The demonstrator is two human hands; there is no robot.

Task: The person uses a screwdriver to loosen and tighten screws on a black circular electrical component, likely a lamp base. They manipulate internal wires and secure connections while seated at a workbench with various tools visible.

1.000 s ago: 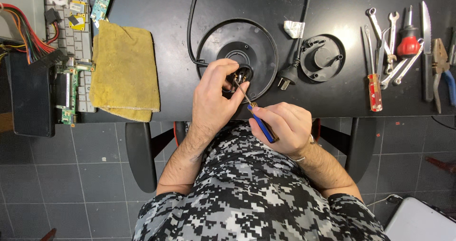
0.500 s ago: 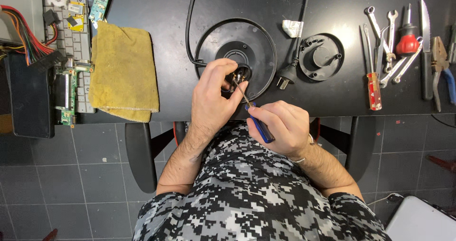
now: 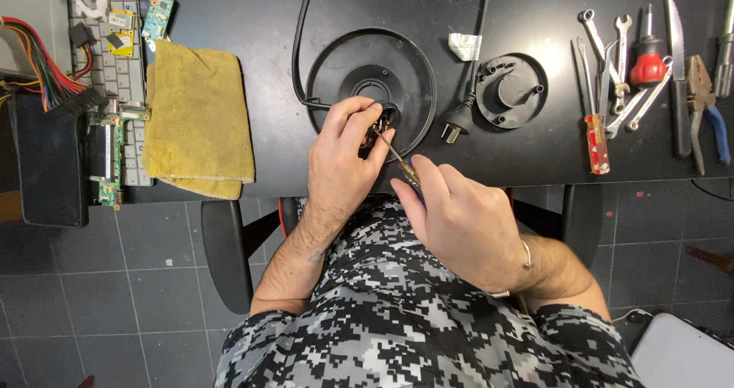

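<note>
Head view, looking straight down: the fingers of the left hand [image 3: 340, 159] are curled tight around a small dark part [image 3: 380, 125], pinching it just above the near edge of the round black base [image 3: 372, 90], which lies flat on the black table [image 3: 535, 151]. The right hand [image 3: 459, 220], nearer the body than the base, is closed in a fist-like grip on a screwdriver [image 3: 401, 162]; only a sliver of its blue handle shows between the fingers, and the thin metal shaft slants up and left until its tip meets the pinched part. The two hands sit close together, thumbs almost touching. A black cord [image 3: 302, 44] loops around the left side of the base and runs off the far edge of the table; a second stretch of cord comes down on the right of the base and ends in a plug [image 3: 456, 120] just beside its rim. Right of the plug lies a smaller black disc [image 3: 511, 91] with raised posts. Well to the right of the base, a row of tools is laid out: wrenches [image 3: 604, 44], a red-handled screwdriver [image 3: 595, 142] and pliers [image 3: 703, 105]. Left of the base lies a folded yellow cloth [image 3: 197, 120], and beyond it circuit boards [image 3: 115, 128] and a bundle of coloured wires [image 3: 42, 63].
</note>
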